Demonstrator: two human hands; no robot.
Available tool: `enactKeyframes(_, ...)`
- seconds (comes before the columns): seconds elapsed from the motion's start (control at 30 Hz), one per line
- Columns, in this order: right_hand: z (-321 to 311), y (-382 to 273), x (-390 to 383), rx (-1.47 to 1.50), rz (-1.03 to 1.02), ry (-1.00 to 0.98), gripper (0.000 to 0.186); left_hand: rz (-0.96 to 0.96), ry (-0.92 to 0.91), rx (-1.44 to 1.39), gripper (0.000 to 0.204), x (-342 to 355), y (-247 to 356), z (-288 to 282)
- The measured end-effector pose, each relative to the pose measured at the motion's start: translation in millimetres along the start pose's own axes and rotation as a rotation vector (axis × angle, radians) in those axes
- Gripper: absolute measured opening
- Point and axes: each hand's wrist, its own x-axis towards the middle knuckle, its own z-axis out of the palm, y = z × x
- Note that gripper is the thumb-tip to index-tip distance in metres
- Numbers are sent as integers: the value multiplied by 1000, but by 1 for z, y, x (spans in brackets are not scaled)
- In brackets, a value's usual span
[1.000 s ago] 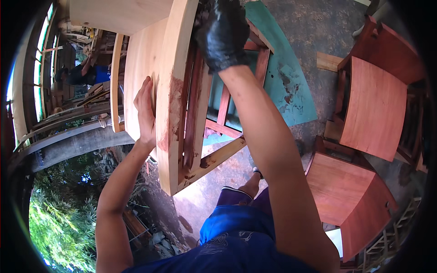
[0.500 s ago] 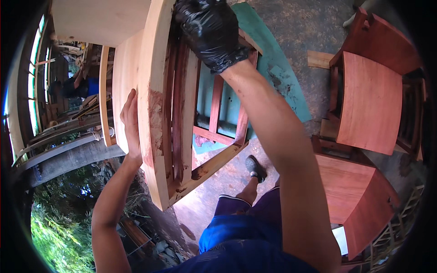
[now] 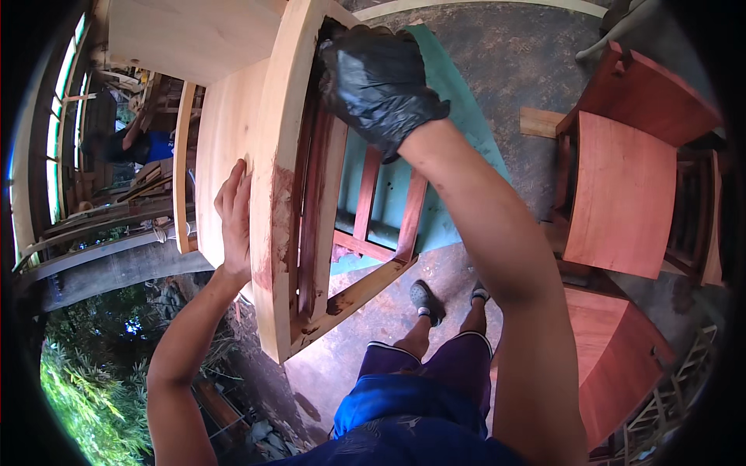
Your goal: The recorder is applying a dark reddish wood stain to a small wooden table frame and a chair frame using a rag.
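Note:
A pale wooden furniture piece, apparently a chair tipped on its side [image 3: 272,233], stands in front of me, its underside frame facing right. Reddish-brown stain marks parts of the frame and inner rails [image 3: 315,210]. My left hand [image 3: 235,221] is bare and lies against the outer side of the pale wood, fingers stretched along the panel. Inside the upper part of the frame is my right hand [image 3: 381,85], in a black plastic glove. Its fingers curl in toward the wood; whatever they hold is hidden by the glove and frame.
Under the piece lie a teal sheet [image 3: 458,116] and reddish slats [image 3: 368,194]. Reddish-stained chairs [image 3: 622,194] stand at right, near a loose board [image 3: 540,122]. Another person in blue [image 3: 148,146] is at far left. Plants [image 3: 85,388] grow at lower left.
My gloved right hand has shifted a little right and down in the picture, still at the frame's upper part. My left hand stays on the panel. The view has shifted slightly; both feet now show.

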Motion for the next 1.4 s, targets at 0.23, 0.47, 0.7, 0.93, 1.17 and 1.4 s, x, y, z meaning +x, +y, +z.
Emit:
enactKeyframes(0.23, 17, 26, -13, 41, -136, 76, 41, 18, -9, 27, 84, 7, 8, 5)
enactKeyframes(0.47, 4, 13, 2, -407, -298, 92, 23, 24, -5, 25, 83, 5, 5, 2)
enactKeyframes(0.7, -29, 37, -8, -300, -474, 60, 38, 52, 7, 78, 78, 6, 10, 1)
enactKeyframes(0.93, 1, 71, 14, -326, -641, 80, 36, 64, 5, 93, 81, 10, 13, 3)
enactKeyframes(1.17, -1, 71, -7, -395, -450, -113, 33, 65, 21, 81, 80, 12, 15, -2)
enactKeyframes(1.4, -21, 41, 3, -251, -485, -77, 38, 44, 1, 126, 80, 7, 11, -3)
